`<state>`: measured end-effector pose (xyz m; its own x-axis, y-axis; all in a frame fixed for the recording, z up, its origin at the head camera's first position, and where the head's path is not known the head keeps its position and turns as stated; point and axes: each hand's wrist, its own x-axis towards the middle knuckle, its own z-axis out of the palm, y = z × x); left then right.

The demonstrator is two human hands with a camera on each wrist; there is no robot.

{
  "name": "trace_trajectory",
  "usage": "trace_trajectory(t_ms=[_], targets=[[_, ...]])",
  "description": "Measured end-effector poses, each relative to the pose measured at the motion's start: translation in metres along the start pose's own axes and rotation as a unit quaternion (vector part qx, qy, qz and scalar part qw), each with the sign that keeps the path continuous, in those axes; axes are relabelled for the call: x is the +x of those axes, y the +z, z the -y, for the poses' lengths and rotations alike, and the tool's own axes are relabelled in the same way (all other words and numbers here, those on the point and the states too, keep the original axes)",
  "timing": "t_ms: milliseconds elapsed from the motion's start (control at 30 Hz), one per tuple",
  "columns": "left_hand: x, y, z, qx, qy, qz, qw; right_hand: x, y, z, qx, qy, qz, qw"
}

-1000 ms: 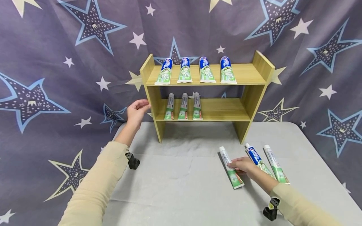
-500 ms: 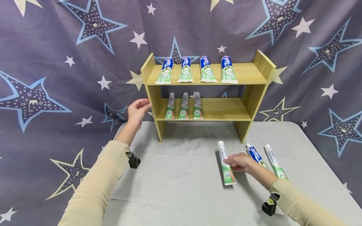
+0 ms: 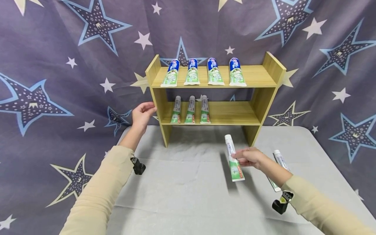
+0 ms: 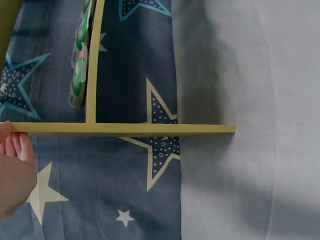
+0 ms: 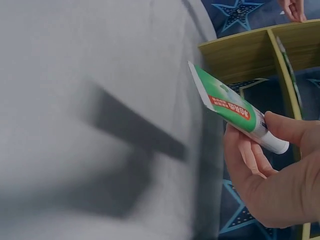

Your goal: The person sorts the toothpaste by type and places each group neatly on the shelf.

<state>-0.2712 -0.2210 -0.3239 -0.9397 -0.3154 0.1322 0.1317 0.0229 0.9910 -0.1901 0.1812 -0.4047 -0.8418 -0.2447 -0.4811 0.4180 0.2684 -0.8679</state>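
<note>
My right hand (image 3: 249, 157) pinches a white-and-green toothpaste tube (image 3: 234, 160) between thumb and fingers, above the table. Its white cap points toward the shelf; in the right wrist view the flat crimped end of the tube (image 5: 227, 102) points away from the hand, and its shadow falls on the cloth. My left hand (image 3: 143, 114) touches the left side panel of the wooden shelf (image 3: 157, 101), fingertips against the panel's outer face and thumb at its front edge. The shelf's lower board carries white-and-green toothpaste tubes (image 3: 190, 111), side by side at the left.
Blue-and-green toothpaste tubes (image 3: 192, 72) lie in a row on the shelf's top board. Another white-and-green tube (image 3: 280, 159) lies on the grey tablecloth (image 3: 188, 195) at the right, partly behind my right forearm. A star-patterned curtain (image 3: 117, 32) hangs behind.
My right hand has lifted the toothpaste tube off the table and carried it forward, toward the shelf. The blue tube on the table is now mostly hidden behind that hand and forearm. My left hand stays put.
</note>
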Motion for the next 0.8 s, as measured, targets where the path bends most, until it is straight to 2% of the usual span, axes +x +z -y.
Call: trace_trajectory(t_ms=[433,800], targets=[[0.003,0.002,0.002,-0.003,0.006,-0.008,0.9999,-0.011,-0.011,0.039,-0.002,-0.017,0.011,0.9998],[0.002,0.001,0.002,-0.003,0.001,-0.009,1.0,-0.001,-0.005,0.071,0.047,-0.014,0.003,0.9988]])
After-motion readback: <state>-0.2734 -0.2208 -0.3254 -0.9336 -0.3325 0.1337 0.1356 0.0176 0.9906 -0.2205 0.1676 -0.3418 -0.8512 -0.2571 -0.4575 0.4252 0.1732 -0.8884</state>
